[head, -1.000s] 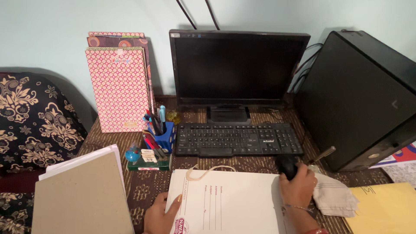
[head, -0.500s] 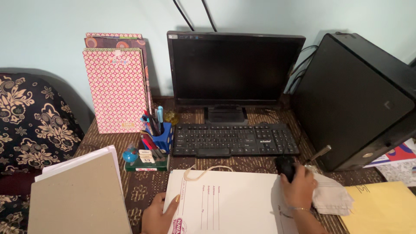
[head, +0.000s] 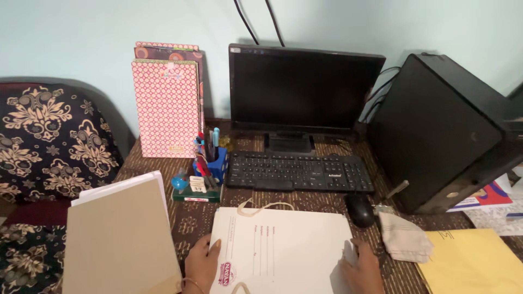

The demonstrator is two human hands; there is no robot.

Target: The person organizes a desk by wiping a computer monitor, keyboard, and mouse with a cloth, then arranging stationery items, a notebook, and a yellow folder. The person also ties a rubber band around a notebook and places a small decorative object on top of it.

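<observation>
Your left hand [head: 200,265] lies on the lower left corner of the white file folder [head: 280,250], thumb flat on its cover, the other fingers tucked under the edge and out of sight; it pinches that corner lightly. Your right hand [head: 362,269] rests on the folder's right edge, fingers [head: 353,256] loosely curled and pressed down on the cover, closed around nothing. The folder lies flat on the brown patterned surface [head: 188,226], directly in front of you, its tie string [head: 261,207] looped at the top edge.

The black mouse [head: 360,209] sits just beyond your right hand, apart from it. A folded grey cloth [head: 403,239] lies beside the mouse, touching a yellow envelope [head: 476,261].

The blue pen holder [head: 217,166] stands left of the black keyboard [head: 299,173] and holds several pens, upright and tilted, red and blue among them. It sits on a green desk stand [head: 196,193] that also carries a small blue globe [head: 180,181].

A tan board folder [head: 120,239] lies at your left. Pink patterned files [head: 166,109] lean upright on the wall beside the dark monitor [head: 305,90]. The black computer tower [head: 444,133] stands at the right.
</observation>
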